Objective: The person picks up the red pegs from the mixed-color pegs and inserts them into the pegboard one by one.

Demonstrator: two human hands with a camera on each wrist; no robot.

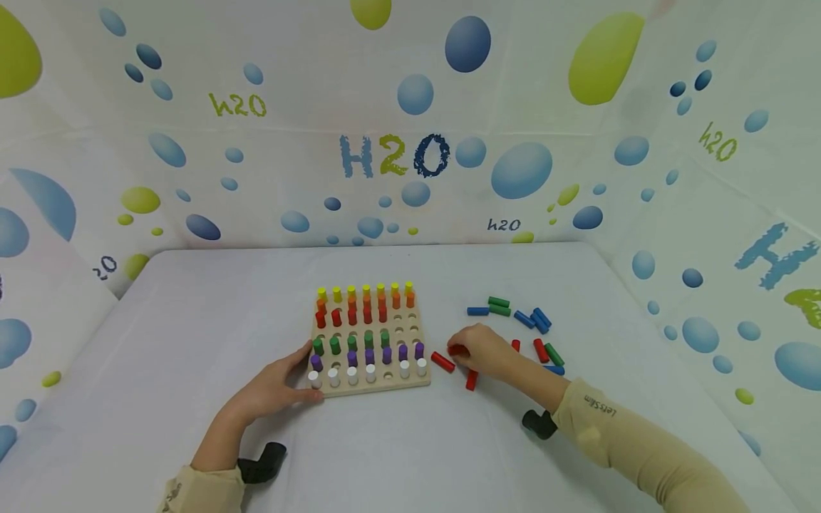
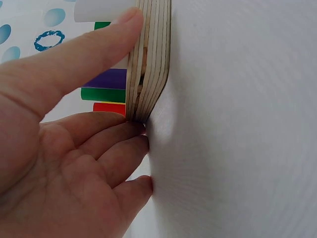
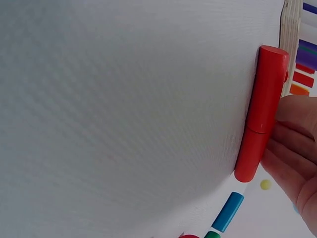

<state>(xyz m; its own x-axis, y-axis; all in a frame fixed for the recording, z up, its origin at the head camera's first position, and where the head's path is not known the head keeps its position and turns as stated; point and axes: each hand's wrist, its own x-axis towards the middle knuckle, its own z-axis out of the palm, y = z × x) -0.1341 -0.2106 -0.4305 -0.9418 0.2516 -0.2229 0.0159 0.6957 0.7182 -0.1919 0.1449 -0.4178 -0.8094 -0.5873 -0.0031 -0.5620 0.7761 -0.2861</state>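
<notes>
Pegboard on the white-covered bench, pegs upright in rows: yellow pegs along the far edge, then orange pegs, red pegs, green pegs, purple pegs, white pegs along the near edge. White row has a bare hole between pegs; red and green rows have bare holes toward the pegboard's right side.

Left hand holds the pegboard's near left corner, thumb on the near edge, fingers along the left side.

Right hand is right of the pegboard, fingers curled down at a red peg; can't tell if it's pinched, contact is hidden in the right wrist view.

Loose pegs, all lying right of the pegboard: a second red peg just beside its right edge, a third red peg a bit farther out, partly under the right hand. Well out to the right: a blue peg near two green ones, more blue, then red, green and blue past the right hand.

Tan sleeves on both arms. Backdrop beyond the pegboard: H2O lettering, blue and green drops.
</notes>
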